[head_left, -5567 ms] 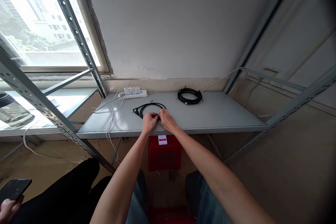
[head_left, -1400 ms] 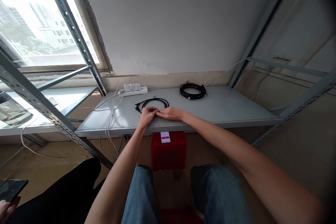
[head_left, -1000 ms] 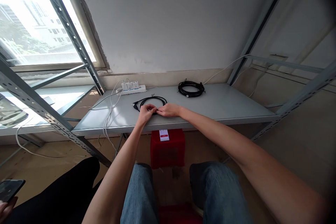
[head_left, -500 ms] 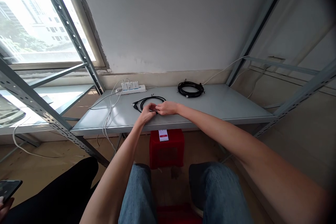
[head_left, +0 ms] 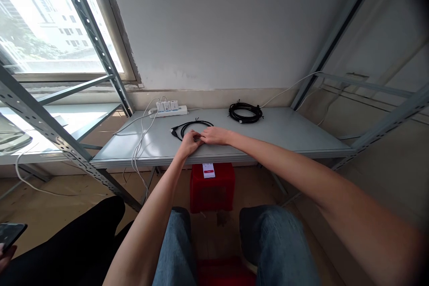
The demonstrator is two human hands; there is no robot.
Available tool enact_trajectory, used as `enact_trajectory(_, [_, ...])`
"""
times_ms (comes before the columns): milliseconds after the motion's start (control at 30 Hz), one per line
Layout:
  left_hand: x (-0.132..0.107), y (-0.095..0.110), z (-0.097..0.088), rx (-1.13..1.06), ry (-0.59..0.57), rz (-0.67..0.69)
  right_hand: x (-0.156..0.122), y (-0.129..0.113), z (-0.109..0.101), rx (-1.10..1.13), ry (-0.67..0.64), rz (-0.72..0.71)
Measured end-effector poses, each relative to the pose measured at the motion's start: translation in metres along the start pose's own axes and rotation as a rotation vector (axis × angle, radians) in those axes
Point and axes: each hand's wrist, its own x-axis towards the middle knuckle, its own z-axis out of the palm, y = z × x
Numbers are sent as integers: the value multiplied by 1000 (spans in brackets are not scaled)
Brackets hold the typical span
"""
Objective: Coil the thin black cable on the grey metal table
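Observation:
A black cable (head_left: pixel 197 121) with a plug at its left end lies in a loose coil on the grey metal shelf (head_left: pixel 288 136). My left hand (head_left: pixel 190 142) is closed at the near side of this coil, its fingers pinched together. Beside it and touching it, my right hand (head_left: pixel 213 136) is also closed, fingertips meeting those of the left. Both hands grip the near part of the cable, though the exact spot between the fingers is hidden. Farther back on the right rests a second, thicker coil of black cable (head_left: pixel 246 118).
A white power strip (head_left: pixel 169 111) with several chargers stands by the wall, white cords (head_left: pixel 139 143) hanging over the shelf's front edge. Below are a red stool (head_left: pixel 212 194) and a phone (head_left: pixel 208 170) on it. At lower left, another person's hand (head_left: pixel 6 257) holds a phone.
The view has shifted slightly. My hands stay together at the near side of the coil, with only small finger movements.

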Motion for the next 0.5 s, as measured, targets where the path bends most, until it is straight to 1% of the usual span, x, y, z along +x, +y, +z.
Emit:
enact_trajectory(100, [1,-2,0,34,-17,-2,-1,-3,0,11,11,33])
enact_trajectory(200, [1,-3,1,29,-12,9,2,-5,-7,52,-62,76])
enact_trajectory(300, [0,-3,0,29,-3,13,8,-5,-19,93,-138,76])
enact_trajectory(433, [0,-2,0,35,-44,25,17,-4,-30,133,-236,74])
enact_trajectory(500, [1,-3,2,22,-51,20,22,-4,-31,174,-241,116])
